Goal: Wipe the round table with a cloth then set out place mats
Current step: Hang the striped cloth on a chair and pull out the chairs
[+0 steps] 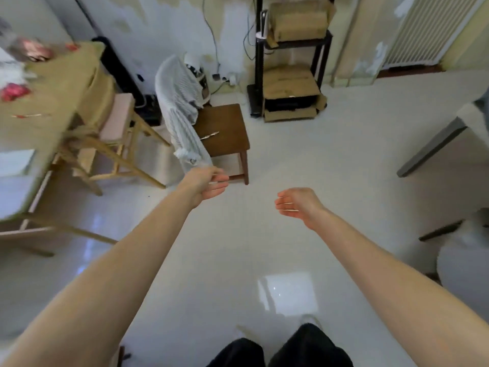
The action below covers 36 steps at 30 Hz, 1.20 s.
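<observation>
A white ribbed cloth (181, 107) hangs draped over the left side of a brown wooden stool (227, 128), its lower end dangling toward the floor. My left hand (209, 182) is stretched out just under that lower end with fingers nearly straight; I cannot tell whether it touches the cloth. My right hand (295, 205) hovers over the white floor, fingers relaxed and holding nothing. A table under a tan tablecloth (53, 94) stands at the left with red and white items on it. No place mats are in sight.
A light wooden chair with a pink seat (119, 120) is tucked against the tan table. A black shelf with cardboard boxes (291, 80) stands at the back wall. A grey table leg (428, 147) and a white rounded object (465, 263) are at the right.
</observation>
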Each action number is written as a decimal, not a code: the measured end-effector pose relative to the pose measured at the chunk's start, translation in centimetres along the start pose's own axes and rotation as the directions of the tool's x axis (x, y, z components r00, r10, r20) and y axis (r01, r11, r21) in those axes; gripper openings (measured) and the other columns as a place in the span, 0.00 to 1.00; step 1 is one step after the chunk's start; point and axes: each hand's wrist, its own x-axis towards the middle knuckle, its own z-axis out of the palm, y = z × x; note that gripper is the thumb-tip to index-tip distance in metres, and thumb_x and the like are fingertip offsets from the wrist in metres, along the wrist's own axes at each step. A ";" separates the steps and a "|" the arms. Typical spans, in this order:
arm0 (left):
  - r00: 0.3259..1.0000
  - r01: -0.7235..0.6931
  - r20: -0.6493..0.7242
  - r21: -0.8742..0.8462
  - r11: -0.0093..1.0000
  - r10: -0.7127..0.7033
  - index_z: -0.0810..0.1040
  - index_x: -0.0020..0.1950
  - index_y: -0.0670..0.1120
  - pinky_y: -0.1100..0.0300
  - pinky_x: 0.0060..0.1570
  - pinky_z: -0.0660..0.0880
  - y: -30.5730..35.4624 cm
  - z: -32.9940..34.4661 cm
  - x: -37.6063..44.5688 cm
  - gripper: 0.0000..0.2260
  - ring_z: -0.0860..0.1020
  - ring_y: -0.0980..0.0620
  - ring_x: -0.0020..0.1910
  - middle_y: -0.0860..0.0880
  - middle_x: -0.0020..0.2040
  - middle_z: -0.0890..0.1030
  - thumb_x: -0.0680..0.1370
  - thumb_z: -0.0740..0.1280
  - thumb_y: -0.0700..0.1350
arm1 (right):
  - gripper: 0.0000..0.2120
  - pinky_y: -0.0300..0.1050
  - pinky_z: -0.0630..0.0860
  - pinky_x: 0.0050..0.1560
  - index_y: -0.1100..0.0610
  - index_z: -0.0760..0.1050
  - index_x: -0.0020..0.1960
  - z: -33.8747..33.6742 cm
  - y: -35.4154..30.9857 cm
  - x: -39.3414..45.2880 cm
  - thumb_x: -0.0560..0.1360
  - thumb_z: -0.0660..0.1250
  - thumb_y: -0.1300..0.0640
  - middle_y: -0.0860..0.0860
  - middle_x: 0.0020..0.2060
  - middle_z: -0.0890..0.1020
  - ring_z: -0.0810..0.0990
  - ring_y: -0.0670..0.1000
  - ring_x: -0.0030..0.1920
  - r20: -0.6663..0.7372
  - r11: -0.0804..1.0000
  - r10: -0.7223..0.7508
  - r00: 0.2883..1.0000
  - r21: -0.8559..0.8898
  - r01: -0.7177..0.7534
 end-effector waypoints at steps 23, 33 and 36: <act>0.980 0.055 -0.187 -0.072 0.996 -0.068 0.77 0.47 0.44 0.56 0.45 0.80 20.6 -31.0 24.0 0.05 0.81 0.50 0.42 0.46 0.47 0.82 0.80 0.63 0.42 | 0.09 0.47 0.77 0.43 0.61 0.73 0.57 41.9 -20.6 26.8 0.79 0.61 0.59 0.57 0.47 0.77 0.76 0.51 0.42 0.095 0.987 0.144 0.985 -0.089 -0.136; 0.992 0.122 0.024 0.104 0.987 -0.125 0.74 0.45 0.44 0.63 0.35 0.76 30.4 -38.4 41.8 0.06 0.74 0.55 0.33 0.48 0.38 0.74 0.81 0.60 0.40 | 0.22 0.57 0.68 0.68 0.55 0.61 0.75 52.5 -23.5 34.8 0.83 0.56 0.51 0.58 0.65 0.69 0.70 0.58 0.64 -0.050 0.885 0.313 0.948 0.378 -0.272; 0.990 0.098 0.081 0.226 0.969 -0.119 0.68 0.38 0.46 0.69 0.23 0.70 33.9 -39.0 46.1 0.12 0.71 0.58 0.25 0.49 0.35 0.69 0.82 0.55 0.39 | 0.28 0.59 0.66 0.70 0.51 0.57 0.77 54.8 -24.0 36.2 0.81 0.59 0.44 0.56 0.73 0.64 0.65 0.59 0.71 -0.133 0.785 0.403 0.905 0.559 -0.267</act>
